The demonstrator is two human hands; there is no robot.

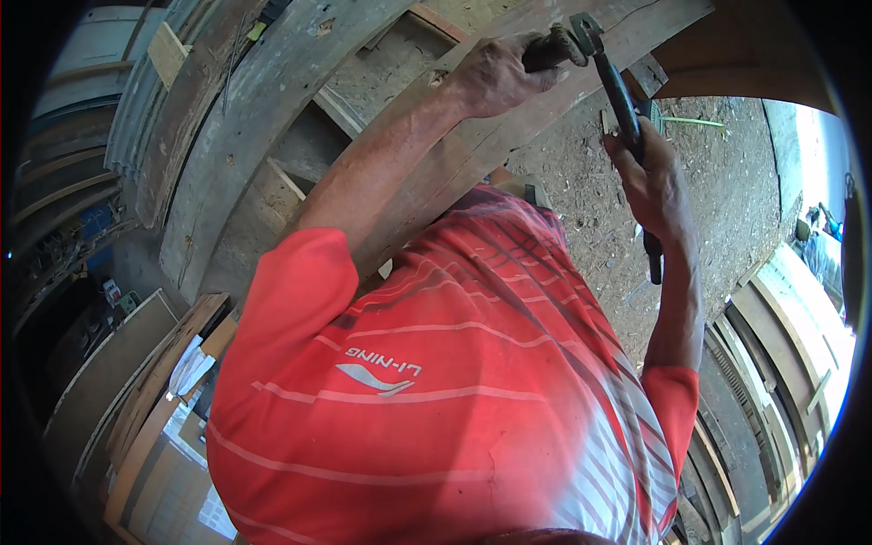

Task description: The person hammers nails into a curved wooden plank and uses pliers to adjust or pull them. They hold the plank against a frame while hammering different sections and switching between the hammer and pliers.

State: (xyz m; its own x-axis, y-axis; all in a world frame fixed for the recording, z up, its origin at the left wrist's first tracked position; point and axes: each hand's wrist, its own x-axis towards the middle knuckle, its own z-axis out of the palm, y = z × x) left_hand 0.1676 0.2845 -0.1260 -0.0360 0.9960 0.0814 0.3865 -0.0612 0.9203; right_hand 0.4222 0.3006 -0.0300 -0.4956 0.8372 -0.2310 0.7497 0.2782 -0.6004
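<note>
My left hand (498, 76) is closed round the dark handle (550, 53) of what looks like a chisel. Its struck end is worn and frayed, and the blade does not show. Under that hand and forearm runs a long, wide wooden plank (536, 109), slanting from the upper right down toward my body. In my right hand (652, 177) is a hammer (621, 98), gripped by its dark handle, whose lower end sticks out below the hand. The hammer's head is close by the frayed handle end; I cannot tell whether they touch.
Another thick grey board (259, 118) lies to the left, with short wood pieces (341, 111) between it and the plank. Stacked boards (772, 336) stand at the right. Wood chips litter the dirt floor (581, 173). Panels and boards (150, 363) lean at the lower left.
</note>
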